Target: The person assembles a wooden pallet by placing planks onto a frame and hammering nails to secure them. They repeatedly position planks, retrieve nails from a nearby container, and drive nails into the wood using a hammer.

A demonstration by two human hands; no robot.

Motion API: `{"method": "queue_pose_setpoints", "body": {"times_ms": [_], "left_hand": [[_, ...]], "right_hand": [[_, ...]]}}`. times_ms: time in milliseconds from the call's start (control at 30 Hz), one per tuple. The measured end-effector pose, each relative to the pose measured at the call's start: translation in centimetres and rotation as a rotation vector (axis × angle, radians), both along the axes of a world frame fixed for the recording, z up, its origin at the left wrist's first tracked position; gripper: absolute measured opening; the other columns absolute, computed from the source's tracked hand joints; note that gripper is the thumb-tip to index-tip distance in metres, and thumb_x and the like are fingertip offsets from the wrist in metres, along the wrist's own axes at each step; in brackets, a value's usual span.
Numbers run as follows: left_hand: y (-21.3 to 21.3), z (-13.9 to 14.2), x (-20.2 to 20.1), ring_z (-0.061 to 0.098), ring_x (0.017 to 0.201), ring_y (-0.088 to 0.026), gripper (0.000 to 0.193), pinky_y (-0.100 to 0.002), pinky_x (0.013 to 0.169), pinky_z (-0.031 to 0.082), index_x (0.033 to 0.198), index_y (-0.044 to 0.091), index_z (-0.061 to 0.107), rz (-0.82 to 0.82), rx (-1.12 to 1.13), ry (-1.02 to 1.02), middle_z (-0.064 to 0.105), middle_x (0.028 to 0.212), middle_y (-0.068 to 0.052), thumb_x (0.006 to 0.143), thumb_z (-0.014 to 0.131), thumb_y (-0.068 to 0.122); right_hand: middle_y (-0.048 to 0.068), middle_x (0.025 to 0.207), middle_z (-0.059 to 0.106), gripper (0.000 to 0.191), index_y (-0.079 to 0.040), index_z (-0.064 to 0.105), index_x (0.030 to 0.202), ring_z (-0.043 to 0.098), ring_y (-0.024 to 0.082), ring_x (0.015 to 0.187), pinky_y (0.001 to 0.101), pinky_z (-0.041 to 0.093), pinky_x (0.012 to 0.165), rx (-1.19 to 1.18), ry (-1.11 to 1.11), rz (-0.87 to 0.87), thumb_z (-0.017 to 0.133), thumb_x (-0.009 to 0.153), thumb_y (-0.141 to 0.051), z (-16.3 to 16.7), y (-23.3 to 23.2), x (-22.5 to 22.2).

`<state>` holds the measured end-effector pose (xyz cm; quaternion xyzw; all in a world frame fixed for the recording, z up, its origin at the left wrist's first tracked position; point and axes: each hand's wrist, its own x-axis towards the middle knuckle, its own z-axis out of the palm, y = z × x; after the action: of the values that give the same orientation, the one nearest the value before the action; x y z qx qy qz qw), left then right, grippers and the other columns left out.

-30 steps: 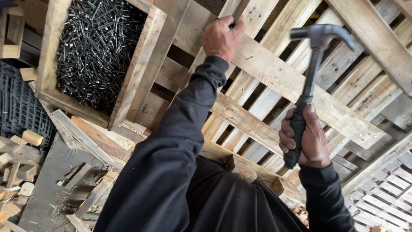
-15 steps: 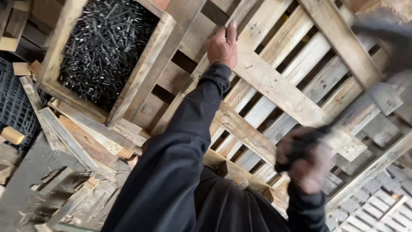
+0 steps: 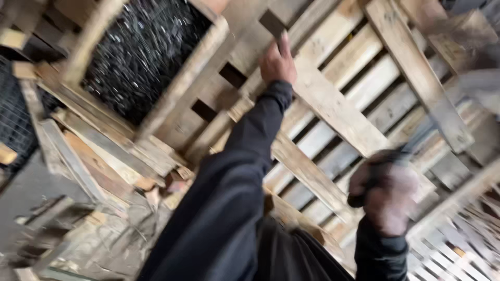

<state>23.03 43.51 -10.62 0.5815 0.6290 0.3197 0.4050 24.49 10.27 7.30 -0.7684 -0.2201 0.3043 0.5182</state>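
While the left hand (image 3: 277, 61) presses fingers-together on the wooden pallet (image 3: 333, 112), the right hand (image 3: 384, 191), blurred, is clenched on a dark hammer handle (image 3: 416, 143); a nail crate (image 3: 140, 52) sits beside the pallet.

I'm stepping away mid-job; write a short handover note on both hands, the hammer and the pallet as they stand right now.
Left hand: arm stretched out, fingers resting on a slat of the wooden pallet.
Right hand: closed round the hammer, which is motion-blurred; its head can't be made out.
Wooden box of dark nails sits left of the pallet; loose scrap wood lies below it.
Done: slats lie across the pallet.
Left: whether the nail under the left hand is driven can't be seen.
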Motion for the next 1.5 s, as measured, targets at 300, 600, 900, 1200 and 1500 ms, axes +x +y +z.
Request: {"method": "queue_pose_setpoints", "body": {"times_ms": [300, 600, 900, 1200, 1500], "left_hand": [[-0.2, -0.4, 0.5, 0.073, 0.092, -0.037, 0.055, -0.049, 0.080, 0.058, 0.103, 0.011, 0.078, 0.012, -0.015, -0.003, 0.078, 0.100, -0.015, 0.105, 0.043, 0.053], [-0.3, 0.4, 0.1, 0.075, 0.091, -0.034, 0.058, -0.047, 0.079, 0.059, 0.106, 0.009, 0.072, 0.052, -0.125, -0.039, 0.078, 0.099, -0.013, 0.102, 0.044, 0.059], [-0.7, -0.5, 0.6, 0.071, 0.092, -0.040, 0.059, -0.051, 0.081, 0.056, 0.109, 0.007, 0.073, 0.091, -0.028, -0.095, 0.076, 0.102, -0.018, 0.107, 0.038, 0.055], [-0.2, -0.2, 0.5, 0.076, 0.088, -0.034, 0.063, -0.045, 0.077, 0.061, 0.106, 0.009, 0.073, 0.073, -0.134, -0.129, 0.078, 0.099, -0.015, 0.105, 0.034, 0.058], [-0.2, 0.3, 0.5, 0.072, 0.090, -0.038, 0.059, -0.048, 0.078, 0.056, 0.105, 0.006, 0.075, 0.110, -0.114, -0.106, 0.077, 0.101, -0.017, 0.103, 0.041, 0.054]], "right_hand": [[0.006, 0.076, 0.060, 0.028, -0.006, 0.058, 0.095, 0.055, 0.017, 0.066, 0.0305, 0.043, 0.054, -0.177, -0.120, 0.251, 0.055, 0.105, -0.033, 0.5, 6.4, -2.0], [0.006, 0.071, 0.058, 0.031, -0.005, 0.057, 0.091, 0.053, 0.018, 0.060, 0.0312, 0.042, 0.050, 0.641, -0.637, 0.041, 0.051, 0.106, -0.031, 6.6, -3.7, 6.6], [0.006, 0.069, 0.058, 0.035, -0.005, 0.058, 0.092, 0.054, 0.017, 0.056, 0.0311, 0.042, 0.049, -0.298, 0.123, -0.049, 0.048, 0.109, -0.035, -0.9, 5.3, -2.9], [0.006, 0.066, 0.058, 0.040, -0.006, 0.059, 0.093, 0.054, 0.017, 0.052, 0.0310, 0.043, 0.047, 0.674, -0.591, -0.002, 0.044, 0.111, -0.039, 5.0, 1.1, 4.0], [0.005, 0.074, 0.060, 0.036, -0.006, 0.058, 0.102, 0.058, 0.017, 0.058, 0.0314, 0.048, 0.052, 0.193, -0.183, -0.178, 0.043, 0.113, -0.036, 0.8, 0.4, 3.8]]}}
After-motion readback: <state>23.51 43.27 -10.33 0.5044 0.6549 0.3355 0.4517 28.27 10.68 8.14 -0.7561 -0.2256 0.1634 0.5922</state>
